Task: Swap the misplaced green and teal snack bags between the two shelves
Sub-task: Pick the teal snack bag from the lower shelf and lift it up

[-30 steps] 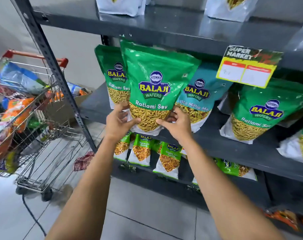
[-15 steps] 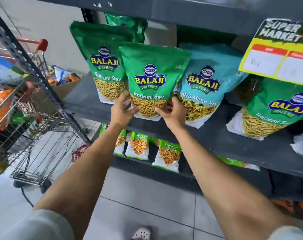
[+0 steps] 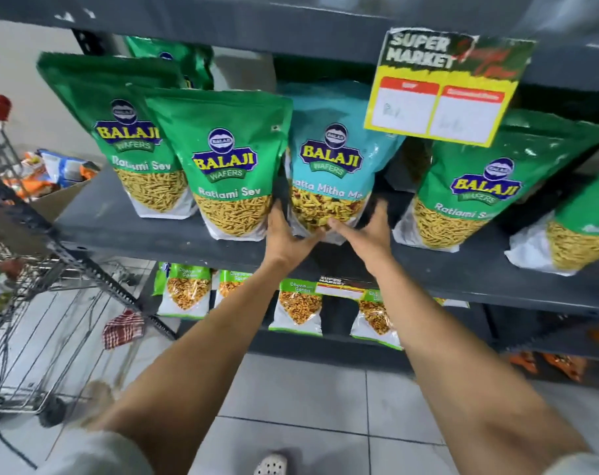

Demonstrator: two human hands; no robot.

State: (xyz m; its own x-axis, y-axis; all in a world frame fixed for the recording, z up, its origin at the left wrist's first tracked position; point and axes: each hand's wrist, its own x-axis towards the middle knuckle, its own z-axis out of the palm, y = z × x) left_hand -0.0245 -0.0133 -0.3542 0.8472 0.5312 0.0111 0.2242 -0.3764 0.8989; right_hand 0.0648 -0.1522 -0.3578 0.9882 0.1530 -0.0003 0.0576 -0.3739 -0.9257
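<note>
A teal Balaji snack bag (image 3: pixel 332 156) stands upright on the middle shelf (image 3: pixel 120 228) among green Ratlami Sev bags. My left hand (image 3: pixel 286 233) cups its lower left corner. My right hand (image 3: pixel 366 231) has its thumb on the bag's lower front and its fingers round the right side, slightly blurred. The green bag (image 3: pixel 229 159) just to the left stands free on the shelf, touching the teal one. Another green bag (image 3: pixel 126 132) leans behind it, and two more green bags (image 3: pixel 489 186) stand to the right.
A yellow price sign (image 3: pixel 441 94) hangs from the shelf above, over the teal bag's top right. Small green snack packs (image 3: pixel 188 293) line the lower shelf. A loaded shopping cart (image 3: pixel 34 303) stands left, beside a cardboard box (image 3: pixel 61 197). A checked cloth (image 3: pixel 123 329) lies on the tiled floor.
Both hands have let go of the front green bag, which now stands on the shelf, and shifted right onto the bottom of the teal bag. The camera has moved closer.
</note>
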